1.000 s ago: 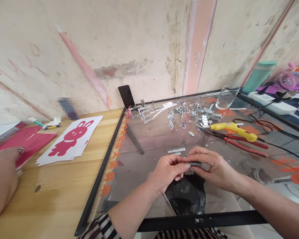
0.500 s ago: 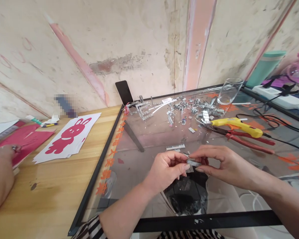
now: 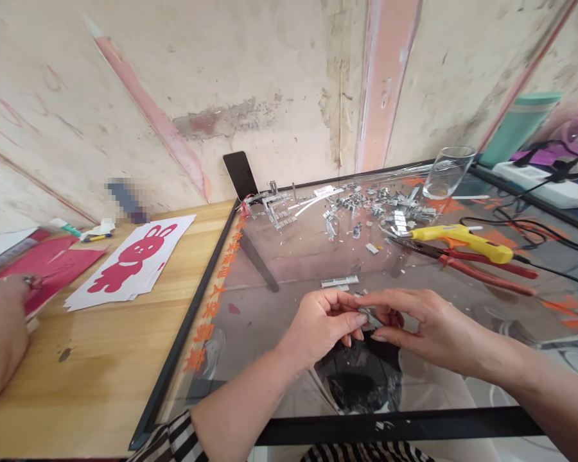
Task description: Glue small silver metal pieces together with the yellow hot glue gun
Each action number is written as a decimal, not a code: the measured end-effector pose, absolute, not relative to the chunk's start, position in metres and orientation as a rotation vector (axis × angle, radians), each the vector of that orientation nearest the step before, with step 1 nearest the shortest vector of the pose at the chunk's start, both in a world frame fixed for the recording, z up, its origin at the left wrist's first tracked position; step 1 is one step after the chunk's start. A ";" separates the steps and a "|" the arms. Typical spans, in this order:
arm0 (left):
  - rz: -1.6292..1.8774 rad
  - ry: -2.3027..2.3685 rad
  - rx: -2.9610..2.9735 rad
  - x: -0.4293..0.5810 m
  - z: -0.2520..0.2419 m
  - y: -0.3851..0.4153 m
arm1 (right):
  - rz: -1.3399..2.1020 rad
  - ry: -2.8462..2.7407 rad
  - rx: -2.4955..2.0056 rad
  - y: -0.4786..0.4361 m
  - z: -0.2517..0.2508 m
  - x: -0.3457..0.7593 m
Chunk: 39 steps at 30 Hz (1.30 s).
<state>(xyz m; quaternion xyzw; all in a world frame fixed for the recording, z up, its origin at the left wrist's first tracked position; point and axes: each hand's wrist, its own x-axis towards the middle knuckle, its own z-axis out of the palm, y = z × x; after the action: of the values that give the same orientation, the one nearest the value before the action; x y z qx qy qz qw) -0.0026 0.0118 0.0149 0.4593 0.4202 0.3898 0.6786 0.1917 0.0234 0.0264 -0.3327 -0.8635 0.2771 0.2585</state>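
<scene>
Above the near part of the glass tabletop [image 3: 289, 333], my left hand [image 3: 330, 321] pinches a small silvery metal piece [image 3: 370, 317] between thumb and fingers. From the other side my right hand [image 3: 409, 314] closes on the same piece, its fingertips almost meeting the left ones. Fingers hide most of the piece, so its exact shape cannot be made out. Just beyond the hands lies a flat silvery strip [image 3: 340, 281]. Farther back, a heap of grey metal scraps [image 3: 361, 202] spreads over the glass, with a small assembled metal model [image 3: 277, 208] at its left.
Red-handled pliers [image 3: 486, 273] and a yellow glue gun [image 3: 467, 240] with a black cord lie on the right. A drinking glass [image 3: 447, 173] stands behind them. A phone [image 3: 239, 174] leans on the wall. At left, another person's hand [image 3: 9, 295] works over red paper [image 3: 72, 263] beside a rabbit print [image 3: 135, 260].
The fingers of my right hand have shifted slightly left and closed nearer to my left fingertips, covering more of the metal piece. The view has moved a little.
</scene>
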 end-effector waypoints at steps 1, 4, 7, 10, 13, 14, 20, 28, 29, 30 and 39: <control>0.867 0.943 1.012 -0.002 0.015 0.012 | 0.757 -2.346 -0.896 0.023 0.025 0.192; 0.871 0.934 0.989 -0.002 0.015 0.012 | 0.749 -2.357 -0.897 0.023 0.024 0.190; 0.895 0.941 1.005 -0.001 0.014 0.011 | 0.750 -2.351 -0.950 0.022 0.025 0.187; 0.904 0.956 1.025 0.000 0.012 0.011 | 0.775 -2.351 -1.010 0.022 0.023 0.186; 0.869 0.986 1.064 -0.001 0.012 0.012 | 0.774 -2.372 -1.074 0.026 0.020 0.190; 0.863 1.010 1.097 -0.002 0.013 0.012 | 0.763 -2.378 -1.116 0.028 0.019 0.193; 0.912 1.248 1.599 -0.008 0.013 0.011 | 0.634 -2.443 -1.311 0.039 0.021 0.203; 0.648 1.343 2.029 -0.007 0.007 0.011 | 0.506 -2.539 -1.298 0.042 0.011 0.204; 0.634 1.348 2.050 -0.007 0.007 0.011 | 0.511 -2.537 -1.288 0.043 0.010 0.206; 0.623 1.353 2.066 -0.007 0.007 0.011 | 0.517 -2.536 -1.278 0.043 0.010 0.208; 0.557 1.354 2.181 -0.005 0.006 0.011 | 0.560 -2.569 -1.243 0.042 0.013 0.207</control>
<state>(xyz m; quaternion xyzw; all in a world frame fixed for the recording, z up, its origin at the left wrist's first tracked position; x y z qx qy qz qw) -0.0053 0.0114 0.0060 0.8030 0.4985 0.2052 0.2543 0.2072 0.0421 0.0131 -0.4245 -0.8773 0.1912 0.1163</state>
